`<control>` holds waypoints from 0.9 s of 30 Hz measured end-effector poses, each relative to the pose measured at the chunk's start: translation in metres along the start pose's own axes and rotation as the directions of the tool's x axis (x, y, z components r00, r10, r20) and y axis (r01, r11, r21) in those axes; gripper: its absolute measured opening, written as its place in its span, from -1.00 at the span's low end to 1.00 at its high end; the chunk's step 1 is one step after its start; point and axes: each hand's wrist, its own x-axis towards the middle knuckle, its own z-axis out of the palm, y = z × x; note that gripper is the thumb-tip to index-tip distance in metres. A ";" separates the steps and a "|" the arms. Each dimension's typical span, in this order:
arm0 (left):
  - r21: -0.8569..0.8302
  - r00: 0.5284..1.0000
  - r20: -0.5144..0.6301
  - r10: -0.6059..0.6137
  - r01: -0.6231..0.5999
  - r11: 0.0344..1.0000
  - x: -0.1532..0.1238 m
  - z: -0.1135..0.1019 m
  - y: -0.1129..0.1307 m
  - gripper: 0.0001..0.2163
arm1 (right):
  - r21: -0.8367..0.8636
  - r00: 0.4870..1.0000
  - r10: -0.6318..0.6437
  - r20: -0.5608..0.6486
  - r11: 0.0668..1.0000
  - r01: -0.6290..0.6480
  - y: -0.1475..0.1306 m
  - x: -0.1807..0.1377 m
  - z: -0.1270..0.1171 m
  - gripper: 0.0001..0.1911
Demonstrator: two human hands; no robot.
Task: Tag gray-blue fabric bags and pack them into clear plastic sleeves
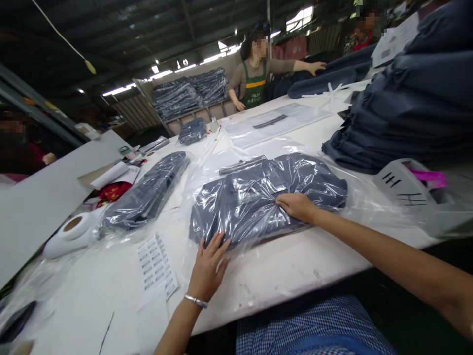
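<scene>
A folded dark blue garment [247, 197] lies inside a clear plastic bag [354, 202] on the white table. My left hand [210, 264], with a silver bangle at the wrist, rests its spread fingers on the bag's near left edge. Toward the middle of the bag, my right hand [297, 206] has its fingers pinched on the plastic film, which creases out from that spot. Left of it sits another bagged dark garment [148, 192]. A sheet of printed labels [157, 264] lies beside my left hand.
A tall stack of dark garments [406, 108] stands at the right, behind a clear plastic bin [402, 190]. Flat clear bags [295, 118] cover the table's far part. White rolls [74, 229] lie at the left. Across the table a co-worker [254, 74] reaches toward dark garments.
</scene>
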 end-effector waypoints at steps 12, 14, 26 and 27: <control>-0.139 0.937 -0.227 -0.264 0.237 0.962 -0.042 -0.022 0.035 -0.81 | 0.096 1.000 0.015 -0.016 0.995 -0.014 0.007 0.000 0.006 -0.66; -0.083 0.938 -0.269 -0.216 0.201 0.976 -0.036 -0.029 0.015 -0.76 | 0.093 1.000 0.015 -0.018 0.996 -0.013 0.008 -0.001 0.007 -0.65; -0.233 0.951 0.130 -0.281 0.304 0.924 0.034 -0.023 -0.094 -0.72 | 0.070 0.996 0.080 -0.027 0.994 -0.078 0.010 0.001 0.008 -0.64; -0.260 0.946 0.172 -0.274 0.312 0.914 0.037 -0.020 -0.098 -0.71 | 0.073 0.995 0.090 -0.034 0.994 -0.087 0.010 0.000 0.009 -0.64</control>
